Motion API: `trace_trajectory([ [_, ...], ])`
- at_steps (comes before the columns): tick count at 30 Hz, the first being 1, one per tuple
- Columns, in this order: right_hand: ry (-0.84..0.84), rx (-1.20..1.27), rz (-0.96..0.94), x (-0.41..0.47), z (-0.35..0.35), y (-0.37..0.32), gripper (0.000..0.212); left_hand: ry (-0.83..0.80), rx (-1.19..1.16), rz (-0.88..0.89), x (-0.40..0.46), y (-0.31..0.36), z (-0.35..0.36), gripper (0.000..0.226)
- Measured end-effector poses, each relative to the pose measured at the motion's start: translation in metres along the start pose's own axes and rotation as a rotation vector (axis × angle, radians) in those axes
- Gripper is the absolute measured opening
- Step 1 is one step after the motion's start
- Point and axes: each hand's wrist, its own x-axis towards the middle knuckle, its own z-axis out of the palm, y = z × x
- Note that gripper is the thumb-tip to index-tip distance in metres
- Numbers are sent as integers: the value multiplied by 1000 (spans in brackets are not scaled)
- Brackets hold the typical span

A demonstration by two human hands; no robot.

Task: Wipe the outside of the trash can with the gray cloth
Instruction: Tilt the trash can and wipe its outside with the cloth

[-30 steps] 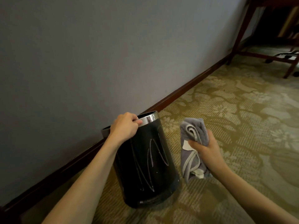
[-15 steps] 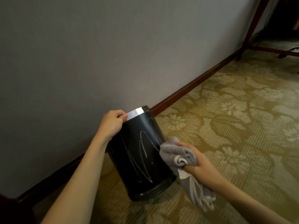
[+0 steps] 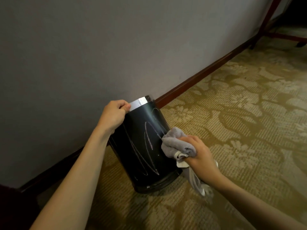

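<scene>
A patterned gold carpet [image 3: 232,130] meets a plain grey wall [image 3: 83,47] along a dark wooden baseboard [image 3: 199,80]; dark furniture legs [image 3: 265,22] stand at the far right. The black trash can [image 3: 141,155], marked with pale scribbles and rimmed in silver, stands on the carpet close to the wall. The left hand [image 3: 113,115] reaches forward, its fingers curled over the can's rim. The right hand [image 3: 199,153] grips the bunched gray cloth [image 3: 176,143] and presses it to the can's right side, the cloth's tail hanging beneath the wrist
</scene>
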Motion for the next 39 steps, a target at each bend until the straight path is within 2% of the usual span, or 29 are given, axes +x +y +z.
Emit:
trace_trajectory([
  [4,105,-116,-44,13,5,-6,37,-22,47,62,-4,9,9,24],
  [7,216,-447,-127,12,8,-3,37,-15,60,71,-3,10,11,24],
  [9,174,-535,-196,3,11,3,37,-10,60,62,-1,8,9,25],
  [13,-12,-363,-118,-25,23,11,29,-21,21,35,1,3,3,25],
  [16,-79,-357,-138,-27,23,8,30,-45,12,36,1,0,0,27],
  [19,-58,-382,-154,-11,17,3,25,-43,17,40,-1,-1,0,29],
  [24,-105,-169,-90,4,13,0,22,-24,30,40,-1,-2,-2,26],
  [30,-92,-83,-63,0,12,0,16,-35,11,35,0,-4,-3,26],
  [35,-114,-44,-40,-1,7,2,29,-26,8,35,0,-4,-1,25],
  [37,-193,43,42,-1,1,2,45,-29,10,35,0,-4,-1,25],
  [39,-322,73,87,-1,-7,2,52,-25,8,36,1,-5,-2,25],
])
